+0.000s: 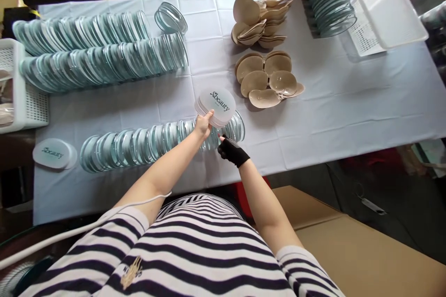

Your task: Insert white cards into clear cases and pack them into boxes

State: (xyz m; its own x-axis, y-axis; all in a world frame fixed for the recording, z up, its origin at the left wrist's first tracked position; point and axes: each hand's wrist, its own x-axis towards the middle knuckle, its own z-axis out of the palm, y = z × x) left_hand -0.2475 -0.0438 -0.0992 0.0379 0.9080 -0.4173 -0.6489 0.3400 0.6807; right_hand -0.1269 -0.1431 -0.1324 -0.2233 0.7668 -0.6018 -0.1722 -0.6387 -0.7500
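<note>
My left hand point(203, 126) is closed on a stack of white oval cards point(220, 102) printed "Sbeauty", the thumb lying on top. The stack is over the right end of a row of clear oval plastic cases point(139, 147) standing on edge along the near side of the table. Just right of and below the cards, my right hand point(230, 149), in a black fingerless glove, has its fingers curled by the cases' end. What those fingers hold, if anything, is hidden. Another pile of the printed oval cards point(52, 153) lies at the left end of this row.
Two longer rows of similar cases point(104, 62) fill the table's back left. Beige adhesive bra cups point(268, 76) lie in piles past the cards. A stack of cases point(331, 4) and a white plastic tray point(392, 16) stand back right. A white basket point(36, 102) borders the left edge.
</note>
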